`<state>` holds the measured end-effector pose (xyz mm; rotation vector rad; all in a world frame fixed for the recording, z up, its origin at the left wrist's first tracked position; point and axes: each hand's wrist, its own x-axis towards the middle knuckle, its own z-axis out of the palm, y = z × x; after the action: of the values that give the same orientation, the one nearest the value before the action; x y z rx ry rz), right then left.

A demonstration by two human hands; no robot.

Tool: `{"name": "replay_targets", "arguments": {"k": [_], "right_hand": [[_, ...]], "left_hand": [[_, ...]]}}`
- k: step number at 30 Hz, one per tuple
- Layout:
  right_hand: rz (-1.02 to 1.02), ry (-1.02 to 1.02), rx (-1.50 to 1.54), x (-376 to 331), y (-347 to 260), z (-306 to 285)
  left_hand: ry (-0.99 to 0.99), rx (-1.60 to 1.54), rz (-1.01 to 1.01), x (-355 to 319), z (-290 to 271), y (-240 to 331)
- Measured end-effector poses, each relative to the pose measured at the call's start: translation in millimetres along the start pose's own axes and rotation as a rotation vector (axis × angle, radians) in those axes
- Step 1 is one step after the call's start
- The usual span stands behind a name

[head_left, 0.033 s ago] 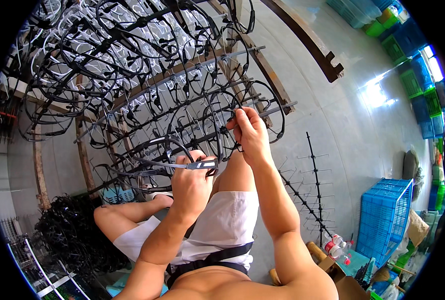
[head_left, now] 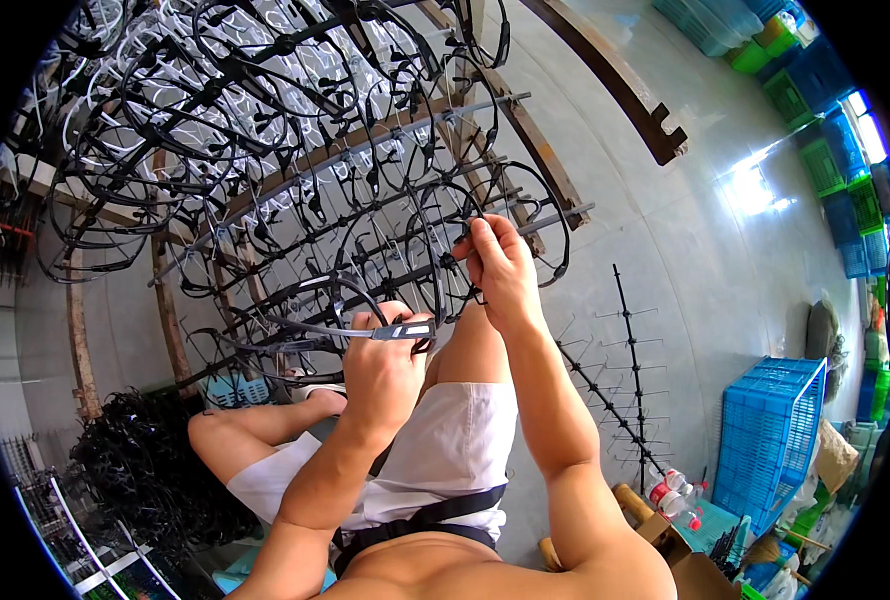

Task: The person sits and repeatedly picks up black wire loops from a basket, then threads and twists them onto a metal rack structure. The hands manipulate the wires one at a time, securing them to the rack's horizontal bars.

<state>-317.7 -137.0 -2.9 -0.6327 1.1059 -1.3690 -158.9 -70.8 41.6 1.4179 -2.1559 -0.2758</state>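
Before the rack [head_left: 540, 152], glossy curved black strip [head_left: 405, 330], pale-ended; left fingers [head_left: 393, 309] curled, holding it; right fingers [head_left: 482, 234] bent, grip unclear

Nothing you can read right now: that red label [head_left: 659, 494] on the clear bottle [head_left: 677, 481] is too small to make out, and the pale patch [head_left: 418, 328] at your left hand [head_left: 384, 368] shows no legible lettering.

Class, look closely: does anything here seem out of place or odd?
Two bare pronged rods sit apart from the rack, while black loops crowd it; perhaps they're set aside. Bottles near the blue crate also look stray. No spill shows.
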Motion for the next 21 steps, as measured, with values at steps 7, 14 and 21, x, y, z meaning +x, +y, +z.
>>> {"name": "replay_targets", "arguments": {"k": [7, 14, 21], "right_hand": [[-0.010, 0.014, 0.101, -22.0, -1.5, -8.8], [-0.124, -0.119, 0.412, -48.5, 22.1, -18.2], [-0.208, -0.025, 0.391, -55.0, 29.0, -19.6]], "left_hand": [[0.110, -0.059, -0.007, 4.6, 5.8, -6.6], [0.159, -0.074, -0.049, 11.2, 5.9, -3.7], [0.152, -0.063, -0.058, 5.5, 12.6, -1.9]]}}
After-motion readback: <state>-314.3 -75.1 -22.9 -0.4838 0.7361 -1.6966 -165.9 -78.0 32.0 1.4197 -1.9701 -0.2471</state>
